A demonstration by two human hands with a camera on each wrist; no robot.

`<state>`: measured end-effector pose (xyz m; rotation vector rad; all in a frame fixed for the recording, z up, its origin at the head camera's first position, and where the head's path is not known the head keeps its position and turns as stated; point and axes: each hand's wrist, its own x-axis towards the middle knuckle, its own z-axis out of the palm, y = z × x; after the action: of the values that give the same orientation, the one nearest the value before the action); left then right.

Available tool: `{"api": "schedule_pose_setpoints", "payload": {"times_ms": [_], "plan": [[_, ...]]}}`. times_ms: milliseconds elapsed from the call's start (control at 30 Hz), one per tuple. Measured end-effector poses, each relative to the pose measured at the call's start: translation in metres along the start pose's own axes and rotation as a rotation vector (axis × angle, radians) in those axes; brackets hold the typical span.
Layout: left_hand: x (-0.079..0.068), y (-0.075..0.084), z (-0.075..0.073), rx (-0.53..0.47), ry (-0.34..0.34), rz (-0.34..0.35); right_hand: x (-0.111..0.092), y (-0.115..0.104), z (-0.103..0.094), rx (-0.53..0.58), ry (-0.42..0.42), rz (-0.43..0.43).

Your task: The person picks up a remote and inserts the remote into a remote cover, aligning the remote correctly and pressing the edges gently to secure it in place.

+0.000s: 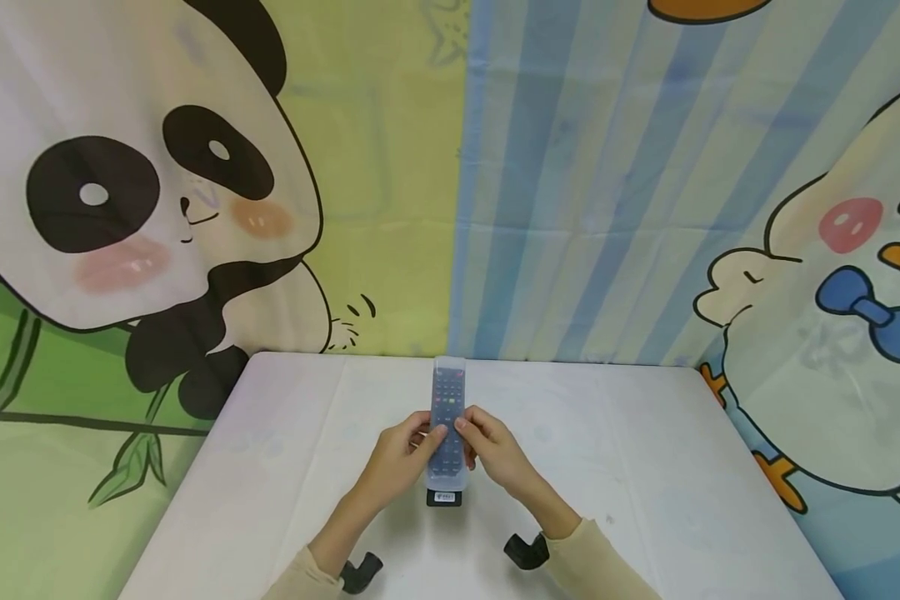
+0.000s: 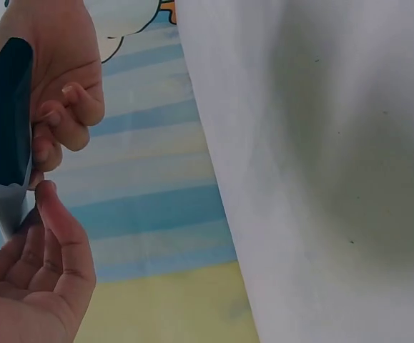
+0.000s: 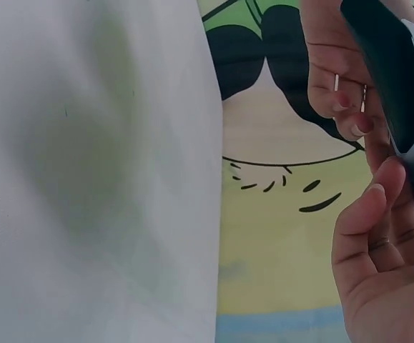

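A dark remote control [image 1: 444, 498] sits partly inside a translucent cover [image 1: 450, 363], its buttons showing through. At the near end, the remote's bare black end with a white label sticks out past the cover's edge. My left hand [image 1: 402, 454] grips the covered part from the left, thumb on the button face. From the right, my right hand [image 1: 499, 454] holds it the same way, fingers curled behind. The left wrist view shows the dark bare end [image 2: 5, 114] rising out of the cover's pale rim [image 2: 5, 191]. Both hands hold the remote above the table.
A white-covered table [image 1: 607, 450] lies under the hands and casts soft shadows. Behind it hangs a cloth with a printed panda [image 1: 270, 308] on the left and a white duck [image 1: 795, 400] on the right. Black wrist mounts [image 1: 527, 552] stick out by the sleeves.
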<state>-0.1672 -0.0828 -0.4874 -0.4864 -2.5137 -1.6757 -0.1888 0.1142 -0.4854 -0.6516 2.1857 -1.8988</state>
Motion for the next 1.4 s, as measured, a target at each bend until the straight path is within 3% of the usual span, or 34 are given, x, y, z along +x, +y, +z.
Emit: {"api": "schedule_pose_setpoints", "payload": {"times_ms": [200, 333, 467, 567, 800, 1033, 1167, 1300, 1400], "plan": [[0.001, 0.003, -0.002, -0.005, 0.057, -0.02, -0.001, -0.001, 0.002, -0.079, -0.013, -0.046], [0.001, 0.004, -0.004, -0.04, 0.043, -0.066, -0.003, -0.004, 0.002, -0.122, -0.02, -0.065], [0.0, 0.004, -0.006, -0.061, 0.013, -0.099, -0.006, -0.024, 0.003, -0.139, -0.012, -0.096], [0.0, 0.005, -0.006, -0.057, 0.009, -0.098, -0.007, -0.037, 0.002, -0.127, -0.013, -0.117], [-0.003, 0.008, -0.009, -0.034, 0.038, -0.064, -0.005, -0.033, -0.004, -0.074, -0.08, -0.11], [-0.003, 0.005, -0.011, 0.003, -0.077, -0.072, 0.0, -0.038, -0.007, -0.014, -0.026, -0.094], [-0.004, 0.002, -0.011, -0.058, -0.148, -0.07, 0.003, -0.045, -0.009, -0.015, 0.006, -0.083], [-0.007, -0.001, -0.008, -0.13, -0.203, -0.053, 0.006, -0.048, -0.012, -0.075, 0.027, -0.118], [-0.01, -0.001, -0.006, -0.126, -0.237, -0.04, 0.008, -0.048, -0.014, -0.139, 0.037, -0.17]]}}
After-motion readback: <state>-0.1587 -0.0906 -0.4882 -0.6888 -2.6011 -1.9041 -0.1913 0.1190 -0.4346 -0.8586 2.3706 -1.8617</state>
